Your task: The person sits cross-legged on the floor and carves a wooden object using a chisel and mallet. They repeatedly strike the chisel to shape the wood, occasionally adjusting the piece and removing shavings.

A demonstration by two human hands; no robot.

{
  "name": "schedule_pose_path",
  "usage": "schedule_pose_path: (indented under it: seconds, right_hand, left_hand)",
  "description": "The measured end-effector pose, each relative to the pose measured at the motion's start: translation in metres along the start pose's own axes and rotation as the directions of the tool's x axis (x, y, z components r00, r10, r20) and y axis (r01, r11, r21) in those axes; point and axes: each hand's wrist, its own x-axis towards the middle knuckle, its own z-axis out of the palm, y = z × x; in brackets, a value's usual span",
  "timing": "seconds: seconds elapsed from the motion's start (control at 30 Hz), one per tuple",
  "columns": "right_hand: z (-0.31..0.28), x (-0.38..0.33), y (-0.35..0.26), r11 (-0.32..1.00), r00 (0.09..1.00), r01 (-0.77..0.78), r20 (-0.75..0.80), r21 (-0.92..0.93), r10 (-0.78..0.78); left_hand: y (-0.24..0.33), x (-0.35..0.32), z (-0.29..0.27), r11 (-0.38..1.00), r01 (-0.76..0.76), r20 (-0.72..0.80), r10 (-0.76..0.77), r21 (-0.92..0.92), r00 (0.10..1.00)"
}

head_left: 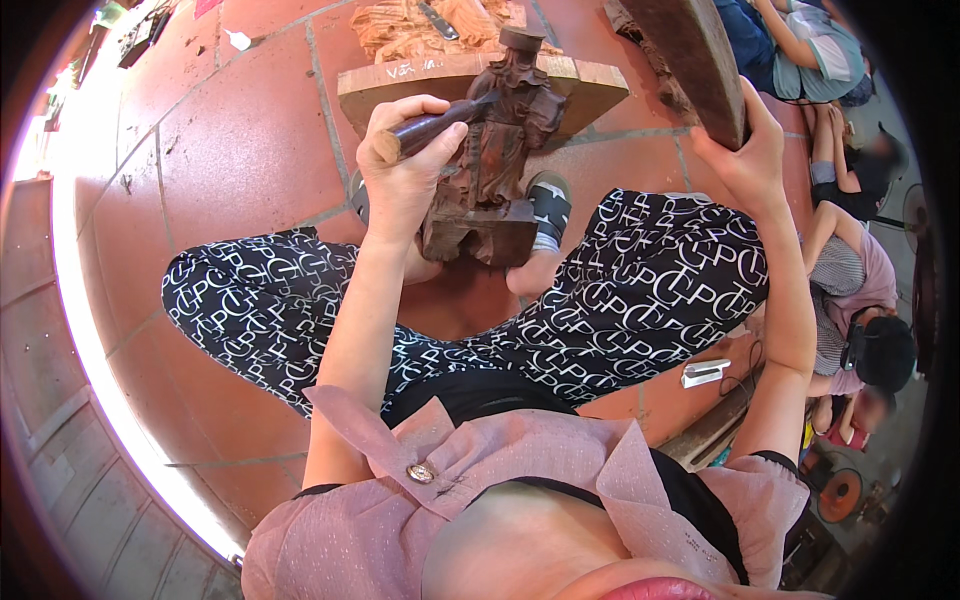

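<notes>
A carved dark-wood figurine point(510, 160) with a flat-topped hat leans back, its thick base between my feet and its upper part against a pale wooden block point(375, 88). My left hand point(405, 175) is closed round the dark handle of a carving chisel point(430, 128). The chisel points at the figurine's upper body; whether its edge touches the wood is hard to tell. Off to the right, my right hand point(748, 155) grips the lower end of a heavy dark wooden mallet point(700, 65), raised apart from the figurine.
Behind the block lies a pale carved piece point(400, 28) with a knife-like tool point(437, 20) on it. A rough dark timber point(650, 60) is at the back right. A small white object point(705, 373) rests by my right knee. Several people sit along the right; a fan point(840, 495) stands there.
</notes>
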Motion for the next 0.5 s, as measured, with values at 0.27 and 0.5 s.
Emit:
schedule_pose_path:
  seconds: [0.27, 0.5]
  right_hand:
    - [-0.0028, 0.0001, -0.0039, 1.000, 0.998, 0.019, 0.055, -0.009, -0.018]
    - [-0.0026, -0.0004, -0.0021, 0.998, 0.997, 0.050, 0.053, -0.037, -0.048]
  left_hand:
    - [-0.0024, -0.0020, -0.0027, 0.995, 0.055, -0.046, -0.051, 0.078, 0.998]
    - [0.0031, 0.0009, 0.0049, 0.998, 0.046, -0.052, -0.043, 0.049, 0.998]
